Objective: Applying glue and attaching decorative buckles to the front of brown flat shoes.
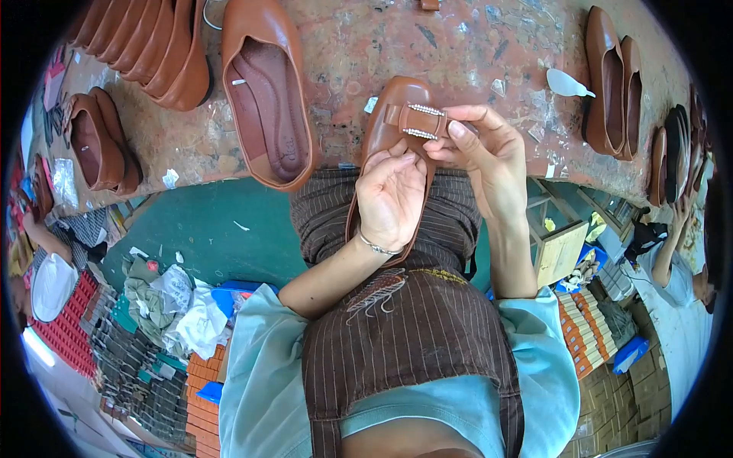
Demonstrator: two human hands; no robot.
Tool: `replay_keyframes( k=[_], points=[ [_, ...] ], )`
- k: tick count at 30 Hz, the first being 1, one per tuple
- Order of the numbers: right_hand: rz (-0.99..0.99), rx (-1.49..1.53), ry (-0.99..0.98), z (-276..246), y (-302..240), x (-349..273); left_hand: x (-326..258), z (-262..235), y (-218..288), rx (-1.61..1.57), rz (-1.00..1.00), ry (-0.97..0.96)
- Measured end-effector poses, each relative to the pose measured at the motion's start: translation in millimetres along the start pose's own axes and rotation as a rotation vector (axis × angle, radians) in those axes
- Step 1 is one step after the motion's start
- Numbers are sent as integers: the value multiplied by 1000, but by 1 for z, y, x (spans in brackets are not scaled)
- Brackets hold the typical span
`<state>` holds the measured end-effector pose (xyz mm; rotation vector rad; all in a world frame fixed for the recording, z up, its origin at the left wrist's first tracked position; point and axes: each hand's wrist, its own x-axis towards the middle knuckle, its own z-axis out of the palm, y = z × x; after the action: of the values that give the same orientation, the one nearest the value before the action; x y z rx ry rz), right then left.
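Pinstriped apron [412,336]; right hand [495,156] pinching bead-edged leathery strap [421,120]; left hand [391,200], fingers curled, at smooth shoe [408,89], grip unclear.

The right hand [492,160] pinches a brown strap [422,121] (edged with two rows of beads [426,109]) over the front of a brown shoe [379,136]. The left hand [392,198] lies across this shoe. A second shoe [263,95] occupies the worktable [489,53].

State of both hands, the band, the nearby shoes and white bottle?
Right hand: pinching band
Beaded brown band: held over central shoe's front
Central brown shoe: toe away, partly covered
Left hand: fingers curled, at central shoe
Larger-looking left shoe: upright, bandless
White bottle: lying flat
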<state>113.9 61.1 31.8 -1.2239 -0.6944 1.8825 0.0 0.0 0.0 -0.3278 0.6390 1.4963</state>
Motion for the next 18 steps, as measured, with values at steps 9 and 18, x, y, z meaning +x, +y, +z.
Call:
replay_keyframes(
  k=[9, 18],
  points=[
    [5, -119, 112, 6, 13, 1, -1, 0, 2, -42, -26, -125],
    [-12, -223, 173, 10, 14, 1, 0, 18, 3, 61, -37, -41]
  ],
)
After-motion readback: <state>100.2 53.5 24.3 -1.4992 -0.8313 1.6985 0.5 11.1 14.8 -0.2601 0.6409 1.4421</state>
